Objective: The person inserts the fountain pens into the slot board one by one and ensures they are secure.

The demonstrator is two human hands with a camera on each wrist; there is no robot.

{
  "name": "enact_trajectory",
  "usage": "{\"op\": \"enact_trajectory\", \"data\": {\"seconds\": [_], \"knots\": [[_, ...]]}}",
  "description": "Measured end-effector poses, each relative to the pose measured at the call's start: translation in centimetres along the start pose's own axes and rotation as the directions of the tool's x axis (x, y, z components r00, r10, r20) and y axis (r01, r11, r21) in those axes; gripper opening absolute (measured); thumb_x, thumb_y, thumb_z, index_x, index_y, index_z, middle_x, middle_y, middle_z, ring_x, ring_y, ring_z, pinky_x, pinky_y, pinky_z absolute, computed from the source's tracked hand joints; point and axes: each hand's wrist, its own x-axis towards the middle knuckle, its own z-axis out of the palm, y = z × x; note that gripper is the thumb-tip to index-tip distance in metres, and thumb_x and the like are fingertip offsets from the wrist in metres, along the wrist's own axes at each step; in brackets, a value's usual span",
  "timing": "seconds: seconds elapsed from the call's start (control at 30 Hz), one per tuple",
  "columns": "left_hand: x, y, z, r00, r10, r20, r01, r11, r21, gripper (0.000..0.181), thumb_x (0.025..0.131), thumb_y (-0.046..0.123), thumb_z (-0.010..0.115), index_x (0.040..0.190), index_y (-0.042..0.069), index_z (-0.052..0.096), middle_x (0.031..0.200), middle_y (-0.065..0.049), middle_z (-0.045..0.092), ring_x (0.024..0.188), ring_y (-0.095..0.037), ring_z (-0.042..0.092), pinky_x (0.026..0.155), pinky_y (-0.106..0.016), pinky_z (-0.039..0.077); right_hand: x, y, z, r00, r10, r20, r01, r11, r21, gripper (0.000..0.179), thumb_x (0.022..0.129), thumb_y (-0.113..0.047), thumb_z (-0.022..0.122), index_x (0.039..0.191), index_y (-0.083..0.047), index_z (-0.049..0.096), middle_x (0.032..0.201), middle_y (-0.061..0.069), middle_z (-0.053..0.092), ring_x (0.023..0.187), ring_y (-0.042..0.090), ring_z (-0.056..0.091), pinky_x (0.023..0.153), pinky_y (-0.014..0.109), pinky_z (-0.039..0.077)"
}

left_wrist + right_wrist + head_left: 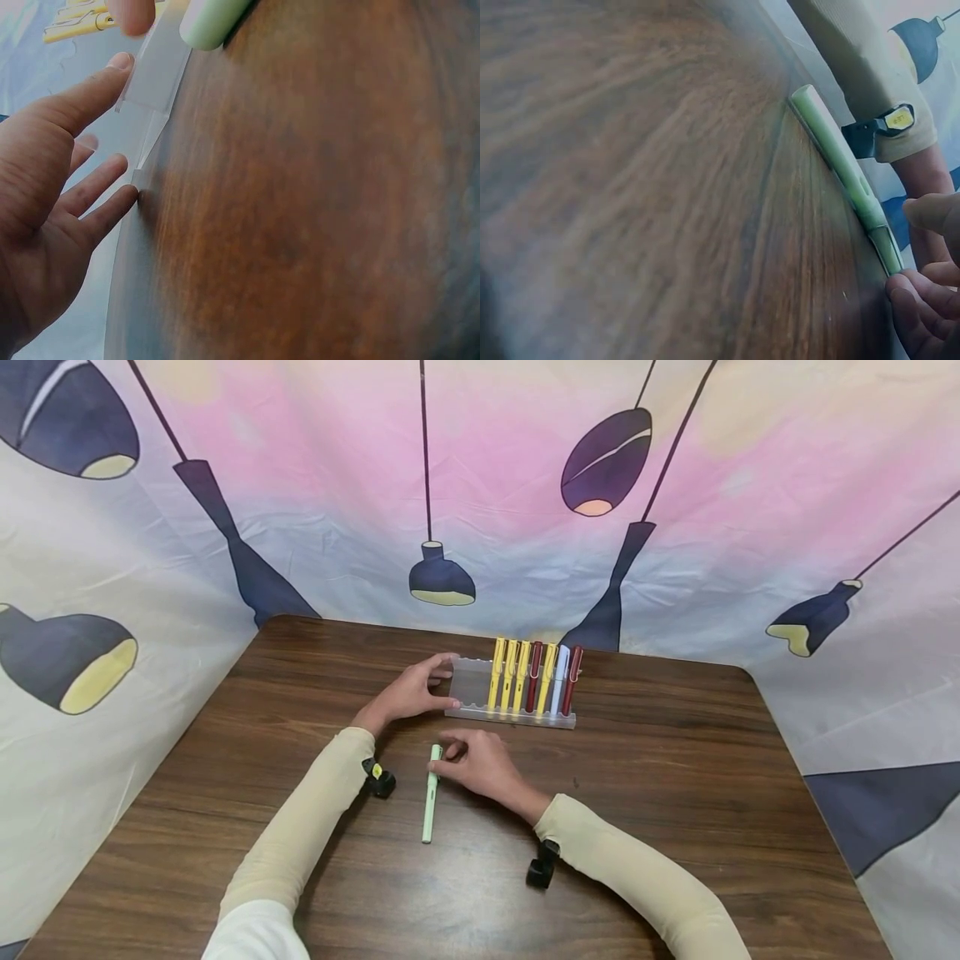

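Note:
A clear plastic pen rack point(471, 681) stands toward the back of the table with several pens leaning in it. My left hand point(408, 692) holds its left end, thumb on the front ledge and fingers spread at the side and back, as the left wrist view shows too. In front of the rack a light green pen point(430, 810) lies on the wood, its clip end away from me. My right hand point(480, 764) pinches that capped end between thumb and fingers; in the right wrist view the fingertips point(901, 289) are right at the cap of the pen point(840, 161).
The rack's right part bears yellow pens point(508, 675), two dark red pens point(533, 677) and a light blue pen point(558, 681); its left part shows bare plastic. The brown wooden table point(675, 760) backs onto a cloth printed with lamps point(337, 485).

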Motion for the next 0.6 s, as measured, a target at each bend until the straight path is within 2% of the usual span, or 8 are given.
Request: {"op": "enact_trajectory", "data": {"seconds": [0.37,0.6], "knots": [[-0.05,0.07,-0.08,1.000,0.007,-0.003,-0.007,1.000,0.018,0.088,0.088,0.026,0.084,0.159,0.012,0.035,0.157,-0.015,0.044,0.136,-0.035,0.053,0.112,-0.051,0.046,0.57,-0.31,0.70,0.999,0.026,0.030,-0.026,1.000,-0.008,0.058,0.084,-0.038,0.086,0.130,-0.006,0.071,0.078,-0.011,0.070,0.069,-0.001,0.062,0.068,0.020,0.054],[0.05,-0.11,-0.04,1.000,0.012,-0.003,-0.012,1.000,0.016,0.088,0.088,0.028,0.084,0.159,0.012,0.035,0.158,-0.014,0.043,0.137,-0.035,0.052,0.113,-0.051,0.045,0.83,-0.53,0.90,0.997,0.036,0.063,-0.034,0.999,-0.040,0.061,0.084,-0.041,0.086,0.131,-0.006,0.069,0.066,-0.014,0.066,0.059,-0.001,0.059,0.062,0.020,0.051]]}}
